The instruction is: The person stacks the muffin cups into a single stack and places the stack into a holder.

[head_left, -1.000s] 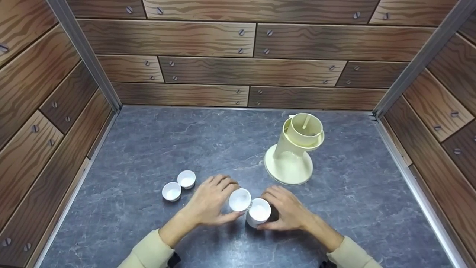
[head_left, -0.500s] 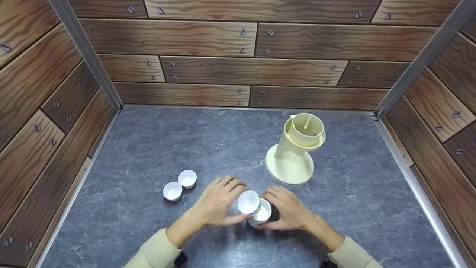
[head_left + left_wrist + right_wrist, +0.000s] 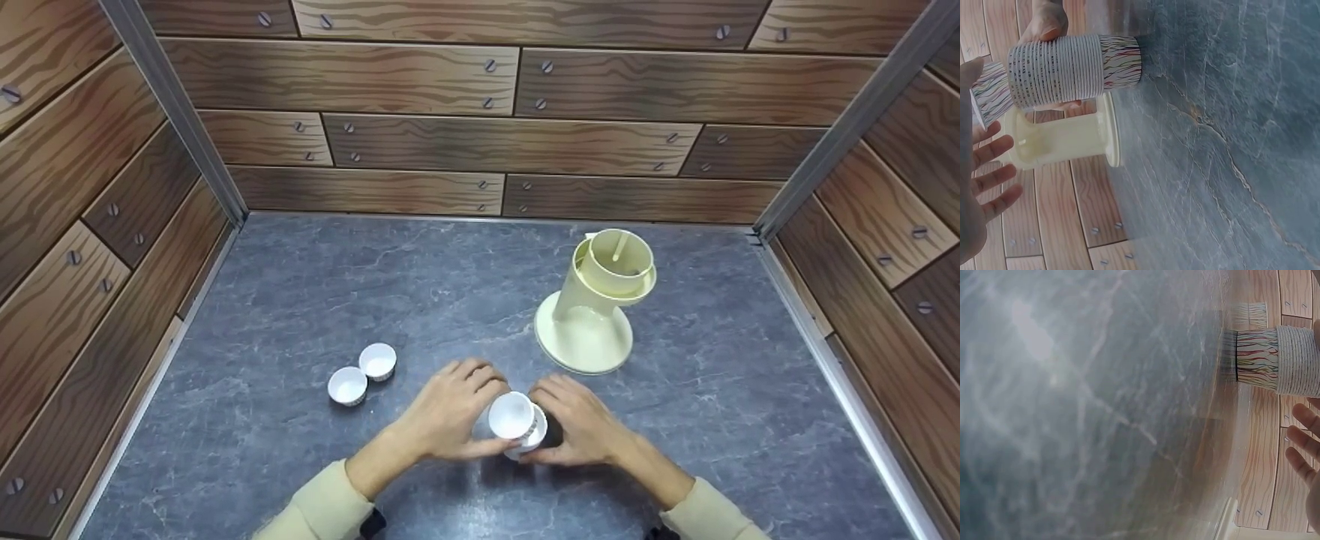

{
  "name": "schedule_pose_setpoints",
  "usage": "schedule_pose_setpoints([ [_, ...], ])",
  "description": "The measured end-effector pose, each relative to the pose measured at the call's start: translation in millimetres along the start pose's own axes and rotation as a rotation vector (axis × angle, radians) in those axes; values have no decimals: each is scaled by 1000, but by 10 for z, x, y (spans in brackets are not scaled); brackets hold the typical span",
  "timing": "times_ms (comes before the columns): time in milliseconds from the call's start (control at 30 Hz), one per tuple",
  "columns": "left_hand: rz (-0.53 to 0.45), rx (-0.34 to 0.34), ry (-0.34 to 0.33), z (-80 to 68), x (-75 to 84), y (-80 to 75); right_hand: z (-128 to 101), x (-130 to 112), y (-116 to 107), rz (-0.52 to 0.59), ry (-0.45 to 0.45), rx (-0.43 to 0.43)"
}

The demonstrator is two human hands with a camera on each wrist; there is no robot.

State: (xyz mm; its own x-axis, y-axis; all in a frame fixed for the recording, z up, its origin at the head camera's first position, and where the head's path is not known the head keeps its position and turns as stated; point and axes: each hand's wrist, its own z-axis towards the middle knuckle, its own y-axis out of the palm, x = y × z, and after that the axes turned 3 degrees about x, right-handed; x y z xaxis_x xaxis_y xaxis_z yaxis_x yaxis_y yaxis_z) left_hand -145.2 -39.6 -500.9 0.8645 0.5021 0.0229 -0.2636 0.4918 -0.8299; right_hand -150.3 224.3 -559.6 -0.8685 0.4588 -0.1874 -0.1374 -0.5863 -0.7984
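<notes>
My left hand pinches one white paper cup printed with colourful wavy lines, at the mouth of a tall stack of nested paper cups. My right hand grips that stack, which stands upright with its base at the tabletop. In the head view the single cup overlaps the top of the stack, slightly to its left. The left hand's other fingers spread loosely in the left wrist view. To the left, two more paper cups, a rear one and a front one, stand upright side by side.
A pale yellow cup dispenser with a round base and a tilted tube stands behind my right hand. The dark marbled tabletop is enclosed by wood-patterned walls at the back and both sides.
My left hand has moved right and slightly toward me, bringing its cup from beside the stack to over its top. The right hand and stack have stayed in place.
</notes>
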Motion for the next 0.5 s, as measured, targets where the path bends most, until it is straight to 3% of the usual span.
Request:
schedule_pose_setpoints([
  [500,41,-58,24,73,49,30,7,-4,3,-6,1,6],
])
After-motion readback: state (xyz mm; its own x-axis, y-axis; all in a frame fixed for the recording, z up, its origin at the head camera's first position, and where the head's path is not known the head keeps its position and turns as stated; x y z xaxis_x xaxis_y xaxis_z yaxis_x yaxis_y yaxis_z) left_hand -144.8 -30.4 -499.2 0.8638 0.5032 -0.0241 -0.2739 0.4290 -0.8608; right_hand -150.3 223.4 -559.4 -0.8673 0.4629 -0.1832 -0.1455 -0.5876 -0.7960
